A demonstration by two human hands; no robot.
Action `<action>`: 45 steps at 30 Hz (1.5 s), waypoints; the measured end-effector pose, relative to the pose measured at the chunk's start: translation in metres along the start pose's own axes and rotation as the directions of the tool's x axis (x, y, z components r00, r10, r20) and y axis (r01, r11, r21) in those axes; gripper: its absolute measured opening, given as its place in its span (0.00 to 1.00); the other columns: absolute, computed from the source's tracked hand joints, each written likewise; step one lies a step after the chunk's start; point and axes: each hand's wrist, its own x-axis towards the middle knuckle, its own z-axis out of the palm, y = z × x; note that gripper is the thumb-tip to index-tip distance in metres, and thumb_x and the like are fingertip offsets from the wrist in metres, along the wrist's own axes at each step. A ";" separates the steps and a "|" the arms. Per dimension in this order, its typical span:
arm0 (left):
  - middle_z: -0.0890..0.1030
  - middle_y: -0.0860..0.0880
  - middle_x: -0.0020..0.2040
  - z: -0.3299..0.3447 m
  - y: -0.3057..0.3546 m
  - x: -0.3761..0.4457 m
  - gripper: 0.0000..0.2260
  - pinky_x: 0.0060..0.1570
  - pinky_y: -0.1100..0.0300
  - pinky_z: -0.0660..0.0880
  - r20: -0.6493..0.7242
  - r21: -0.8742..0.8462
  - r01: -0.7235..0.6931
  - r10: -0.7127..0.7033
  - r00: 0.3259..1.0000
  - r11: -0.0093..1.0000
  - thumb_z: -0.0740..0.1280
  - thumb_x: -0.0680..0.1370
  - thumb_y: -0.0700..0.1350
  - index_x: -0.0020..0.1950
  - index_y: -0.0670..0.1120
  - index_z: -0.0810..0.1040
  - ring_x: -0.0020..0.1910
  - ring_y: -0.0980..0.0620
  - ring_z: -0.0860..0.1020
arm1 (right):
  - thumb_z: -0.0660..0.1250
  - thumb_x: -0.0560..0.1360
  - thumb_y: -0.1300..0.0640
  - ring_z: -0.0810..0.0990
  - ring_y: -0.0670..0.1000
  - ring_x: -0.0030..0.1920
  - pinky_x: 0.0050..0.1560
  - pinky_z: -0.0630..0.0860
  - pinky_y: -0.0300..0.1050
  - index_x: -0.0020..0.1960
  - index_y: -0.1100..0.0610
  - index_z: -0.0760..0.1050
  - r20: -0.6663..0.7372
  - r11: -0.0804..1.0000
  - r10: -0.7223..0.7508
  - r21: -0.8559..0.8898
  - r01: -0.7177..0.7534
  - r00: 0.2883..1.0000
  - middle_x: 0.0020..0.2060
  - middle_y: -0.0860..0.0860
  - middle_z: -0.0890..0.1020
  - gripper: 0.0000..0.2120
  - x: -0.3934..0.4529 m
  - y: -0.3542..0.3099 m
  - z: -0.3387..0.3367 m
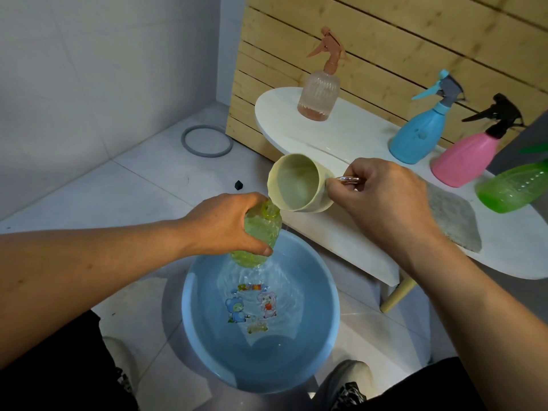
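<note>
My left hand [221,222] grips a clear yellow-green bottle [261,235] with no cap, held upright over a blue basin [192,304]. My right hand [382,197] holds a cream cup [296,185] by its shiny handle. The cup is tipped to the left, its lip touching the bottle's open neck. Water runs down the outside of the bottle and ripples the water in the basin, whose bottom shows cartoon pictures.
A white oval table [355,232] on the right carries a peach spray bottle [318,90], a blue one [424,129], a pink one [471,152], a green bottle [516,188] lying down and a grey cloth [450,215]. A grey ring [206,140] lies on the tiled floor. Wooden slats stand behind the table.
</note>
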 end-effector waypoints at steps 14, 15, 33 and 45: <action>0.78 0.61 0.52 -0.001 0.001 -0.001 0.34 0.41 0.65 0.70 -0.010 -0.011 0.008 -0.008 1.000 1.000 0.80 0.64 0.64 0.66 0.58 0.73 0.49 0.57 0.78 | 0.68 0.75 0.47 0.74 0.53 0.37 0.37 0.65 0.47 0.37 0.53 0.76 -0.020 0.998 -0.041 -0.038 0.041 0.999 0.33 0.48 0.76 0.12 -0.001 0.001 0.000; 0.78 0.62 0.52 -0.001 0.001 -0.001 0.33 0.41 0.65 0.70 -0.009 -0.011 0.008 -0.008 1.000 1.000 0.80 0.64 0.64 0.66 0.58 0.73 0.49 0.57 0.78 | 0.68 0.75 0.47 0.74 0.53 0.37 0.37 0.64 0.46 0.37 0.53 0.76 -0.022 0.998 -0.042 -0.041 0.041 0.999 0.33 0.48 0.76 0.12 -0.001 0.001 0.000; 0.80 0.60 0.54 -0.001 0.004 -0.003 0.33 0.48 0.58 0.77 0.003 -0.006 0.008 -0.008 1.000 1.000 0.80 0.64 0.64 0.66 0.58 0.74 0.51 0.55 0.79 | 0.67 0.76 0.47 0.73 0.52 0.36 0.35 0.62 0.46 0.37 0.52 0.74 -0.043 0.989 -0.102 -0.114 0.097 0.994 0.34 0.48 0.75 0.12 -0.004 0.000 0.000; 0.78 0.62 0.51 0.000 0.003 -0.002 0.29 0.39 0.66 0.69 0.005 -0.010 -0.007 0.007 1.000 1.000 0.79 0.64 0.64 0.59 0.63 0.70 0.47 0.58 0.77 | 0.66 0.77 0.46 0.72 0.51 0.34 0.32 0.63 0.44 0.38 0.51 0.74 -0.050 0.981 -0.141 -0.141 0.133 0.989 0.33 0.48 0.74 0.12 -0.004 -0.001 0.001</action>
